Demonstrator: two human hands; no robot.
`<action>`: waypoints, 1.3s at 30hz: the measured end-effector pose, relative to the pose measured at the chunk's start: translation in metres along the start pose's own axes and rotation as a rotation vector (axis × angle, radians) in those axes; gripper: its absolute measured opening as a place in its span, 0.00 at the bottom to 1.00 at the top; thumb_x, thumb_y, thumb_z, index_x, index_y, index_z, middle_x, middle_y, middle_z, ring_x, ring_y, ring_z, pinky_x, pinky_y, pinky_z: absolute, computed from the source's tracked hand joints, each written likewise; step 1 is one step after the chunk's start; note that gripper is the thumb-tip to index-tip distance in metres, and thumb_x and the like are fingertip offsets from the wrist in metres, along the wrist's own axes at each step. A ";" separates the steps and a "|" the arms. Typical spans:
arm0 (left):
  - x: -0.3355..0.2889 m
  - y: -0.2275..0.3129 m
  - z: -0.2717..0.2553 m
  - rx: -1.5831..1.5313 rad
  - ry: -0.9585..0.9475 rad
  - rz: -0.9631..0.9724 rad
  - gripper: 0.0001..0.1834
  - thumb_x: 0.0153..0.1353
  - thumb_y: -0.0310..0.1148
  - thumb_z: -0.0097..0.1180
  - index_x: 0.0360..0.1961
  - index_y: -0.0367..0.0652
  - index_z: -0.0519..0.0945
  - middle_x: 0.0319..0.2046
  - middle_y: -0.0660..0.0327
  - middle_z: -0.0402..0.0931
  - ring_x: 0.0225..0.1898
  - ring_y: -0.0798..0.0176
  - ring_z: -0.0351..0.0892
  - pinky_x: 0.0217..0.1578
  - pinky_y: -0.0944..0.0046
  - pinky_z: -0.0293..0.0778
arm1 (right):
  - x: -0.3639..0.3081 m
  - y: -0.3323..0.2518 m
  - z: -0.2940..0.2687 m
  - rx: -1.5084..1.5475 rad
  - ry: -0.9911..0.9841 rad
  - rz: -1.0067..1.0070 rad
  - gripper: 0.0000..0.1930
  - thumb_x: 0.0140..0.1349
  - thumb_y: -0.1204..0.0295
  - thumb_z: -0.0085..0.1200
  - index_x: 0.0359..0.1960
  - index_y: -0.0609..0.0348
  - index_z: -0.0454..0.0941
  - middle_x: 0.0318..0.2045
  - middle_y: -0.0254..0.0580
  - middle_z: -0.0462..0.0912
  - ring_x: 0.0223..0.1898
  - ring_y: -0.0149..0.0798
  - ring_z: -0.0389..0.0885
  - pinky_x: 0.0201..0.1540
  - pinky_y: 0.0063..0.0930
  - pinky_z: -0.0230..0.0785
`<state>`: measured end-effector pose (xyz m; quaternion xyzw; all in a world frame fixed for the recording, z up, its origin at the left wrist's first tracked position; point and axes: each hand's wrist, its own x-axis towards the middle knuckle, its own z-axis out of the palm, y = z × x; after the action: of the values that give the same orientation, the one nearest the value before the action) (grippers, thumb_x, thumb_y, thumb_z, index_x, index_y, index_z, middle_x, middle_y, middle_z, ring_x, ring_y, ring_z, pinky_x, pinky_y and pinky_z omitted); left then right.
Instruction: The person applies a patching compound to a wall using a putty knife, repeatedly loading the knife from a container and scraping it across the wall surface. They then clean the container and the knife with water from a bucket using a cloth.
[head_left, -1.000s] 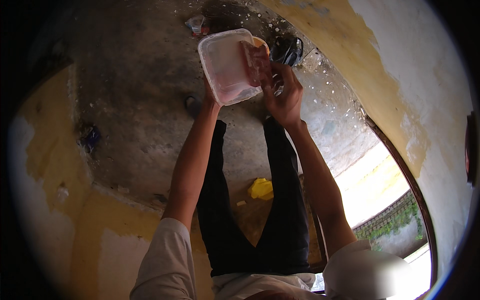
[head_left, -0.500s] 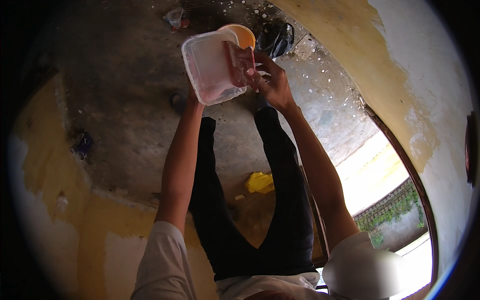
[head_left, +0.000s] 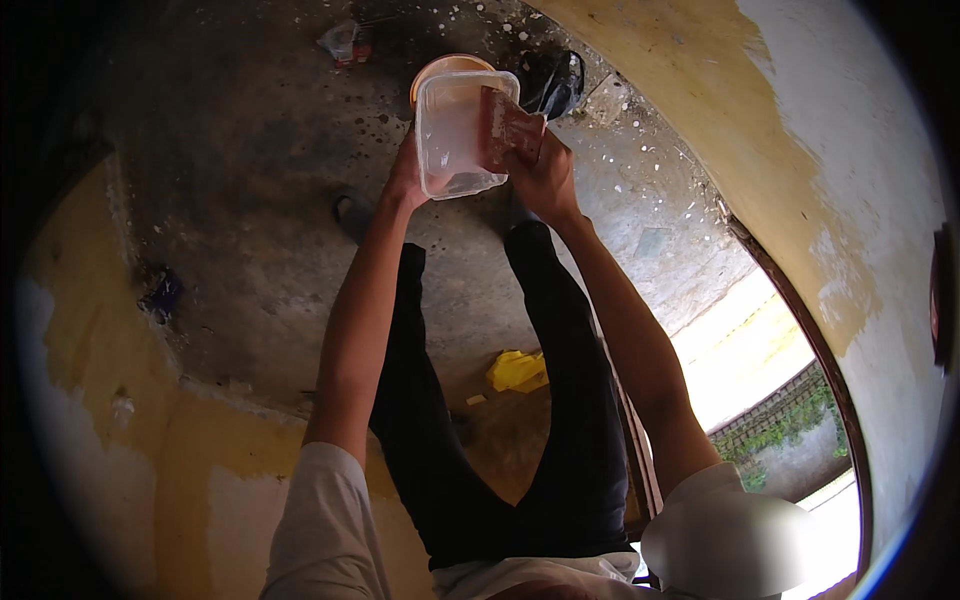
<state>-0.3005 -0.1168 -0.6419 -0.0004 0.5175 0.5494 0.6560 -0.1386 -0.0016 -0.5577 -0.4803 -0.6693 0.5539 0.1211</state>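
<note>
A translucent plastic tub (head_left: 448,125) with whitish residue inside is tilted in front of me. My left hand (head_left: 408,180) is closed on its left side, with the fingers partly hidden behind it. My right hand (head_left: 548,180) grips a flat reddish-brown scraper (head_left: 508,130) with pale smears on it. The scraper's blade lies over the right part of the tub's opening; I cannot tell whether it touches the wall. Just behind the tub, an orange bucket (head_left: 430,78) stands on the floor, largely covered by it.
A black plastic bag (head_left: 565,88) lies right of the bucket, a clear bag (head_left: 340,42) to its left. White specks dot the concrete floor (head_left: 250,220). A yellow crumpled item (head_left: 518,371) lies near my legs. The patchy yellow wall (head_left: 740,130) and a doorway frame (head_left: 800,300) bound the right.
The tub has moved right and turned more upright, now overlapping the bucket. The scraper has shifted right along with it, and my right hand's fingers have closed more tightly around it.
</note>
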 end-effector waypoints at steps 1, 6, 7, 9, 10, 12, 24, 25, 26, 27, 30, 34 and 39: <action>0.003 -0.002 0.003 0.163 0.061 -0.012 0.29 0.71 0.47 0.51 0.66 0.40 0.68 0.57 0.57 0.74 0.56 0.60 0.75 0.58 0.56 0.73 | 0.002 0.005 0.001 0.020 0.034 0.017 0.19 0.55 0.75 0.56 0.51 0.65 0.77 0.35 0.55 0.85 0.36 0.48 0.86 0.40 0.39 0.76; 0.030 -0.005 -0.004 -0.065 0.075 -0.107 0.29 0.72 0.50 0.48 0.67 0.44 0.67 0.57 0.61 0.75 0.56 0.64 0.76 0.58 0.59 0.72 | 0.021 0.042 0.009 -0.157 0.057 0.106 0.21 0.57 0.74 0.53 0.54 0.60 0.75 0.34 0.56 0.84 0.35 0.54 0.86 0.39 0.43 0.78; 0.038 -0.010 -0.006 -0.088 0.068 -0.132 0.30 0.73 0.51 0.47 0.68 0.44 0.67 0.58 0.62 0.75 0.56 0.65 0.76 0.58 0.59 0.72 | 0.028 0.058 0.011 -0.172 0.060 0.106 0.21 0.57 0.73 0.53 0.54 0.59 0.76 0.35 0.57 0.84 0.36 0.55 0.86 0.39 0.43 0.78; 0.052 -0.016 -0.004 -0.057 0.084 -0.093 0.30 0.76 0.53 0.39 0.69 0.43 0.66 0.61 0.60 0.73 0.61 0.64 0.72 0.62 0.60 0.68 | 0.039 0.082 0.016 -0.199 0.066 0.105 0.21 0.57 0.71 0.53 0.55 0.57 0.76 0.35 0.58 0.84 0.37 0.58 0.86 0.40 0.44 0.78; 0.059 -0.017 -0.009 -0.052 0.112 -0.081 0.31 0.76 0.53 0.36 0.69 0.43 0.64 0.62 0.60 0.71 0.62 0.63 0.71 0.63 0.59 0.66 | 0.044 0.078 0.020 -0.144 0.036 0.179 0.21 0.56 0.68 0.54 0.54 0.56 0.76 0.36 0.60 0.84 0.40 0.60 0.84 0.42 0.46 0.77; 0.064 -0.021 -0.019 -0.039 0.197 -0.066 0.32 0.77 0.54 0.33 0.70 0.43 0.63 0.65 0.60 0.69 0.65 0.63 0.68 0.65 0.59 0.63 | 0.049 0.092 0.039 -0.119 0.102 0.089 0.21 0.56 0.66 0.54 0.53 0.56 0.77 0.37 0.61 0.84 0.42 0.60 0.84 0.43 0.47 0.76; 0.072 -0.038 -0.045 0.053 0.280 -0.012 0.35 0.76 0.57 0.31 0.70 0.40 0.63 0.65 0.58 0.68 0.66 0.62 0.66 0.66 0.60 0.60 | 0.052 0.129 0.072 -0.219 0.202 0.096 0.21 0.56 0.64 0.58 0.51 0.60 0.78 0.38 0.55 0.84 0.41 0.55 0.85 0.45 0.44 0.75; 0.071 -0.038 -0.048 0.045 0.296 -0.007 0.34 0.77 0.55 0.32 0.69 0.40 0.64 0.65 0.58 0.69 0.65 0.62 0.67 0.65 0.61 0.61 | 0.052 0.125 0.074 -0.217 0.205 0.078 0.21 0.56 0.64 0.57 0.51 0.59 0.78 0.39 0.55 0.84 0.42 0.55 0.84 0.46 0.44 0.75; 0.070 -0.039 -0.052 0.037 0.311 -0.003 0.33 0.77 0.54 0.33 0.69 0.39 0.65 0.65 0.57 0.69 0.65 0.63 0.69 0.65 0.62 0.62 | 0.052 0.121 0.076 -0.212 0.192 0.092 0.21 0.56 0.64 0.57 0.51 0.58 0.78 0.39 0.55 0.84 0.42 0.55 0.84 0.46 0.44 0.75; 0.070 -0.039 -0.055 0.015 0.316 0.015 0.32 0.77 0.53 0.34 0.69 0.39 0.65 0.64 0.58 0.70 0.65 0.63 0.69 0.64 0.62 0.62 | 0.051 0.117 0.078 -0.207 0.179 0.106 0.21 0.56 0.64 0.57 0.51 0.58 0.78 0.40 0.55 0.84 0.43 0.55 0.84 0.46 0.44 0.75; 0.074 -0.037 -0.051 -0.034 0.304 0.046 0.31 0.76 0.52 0.37 0.68 0.40 0.67 0.63 0.59 0.72 0.64 0.64 0.70 0.64 0.63 0.62 | 0.052 0.123 0.076 -0.220 0.187 0.102 0.21 0.56 0.64 0.57 0.51 0.57 0.78 0.40 0.54 0.84 0.43 0.56 0.84 0.46 0.44 0.75; 0.073 -0.028 -0.041 -0.045 0.281 0.090 0.30 0.75 0.52 0.40 0.67 0.41 0.69 0.60 0.61 0.75 0.63 0.66 0.71 0.64 0.64 0.62 | 0.052 0.129 0.075 -0.245 0.236 0.065 0.21 0.56 0.64 0.58 0.51 0.57 0.78 0.40 0.54 0.84 0.43 0.56 0.84 0.46 0.44 0.75; 0.072 -0.025 -0.045 -0.010 0.268 0.097 0.30 0.74 0.53 0.42 0.65 0.41 0.70 0.60 0.61 0.75 0.61 0.66 0.71 0.63 0.64 0.62 | 0.052 0.125 0.080 -0.162 0.228 0.069 0.19 0.56 0.69 0.55 0.51 0.58 0.78 0.42 0.56 0.83 0.46 0.61 0.81 0.48 0.49 0.74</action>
<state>-0.3232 -0.1003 -0.7262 -0.0519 0.5972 0.5781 0.5536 -0.1571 -0.0206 -0.7128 -0.5710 -0.6769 0.4435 0.1381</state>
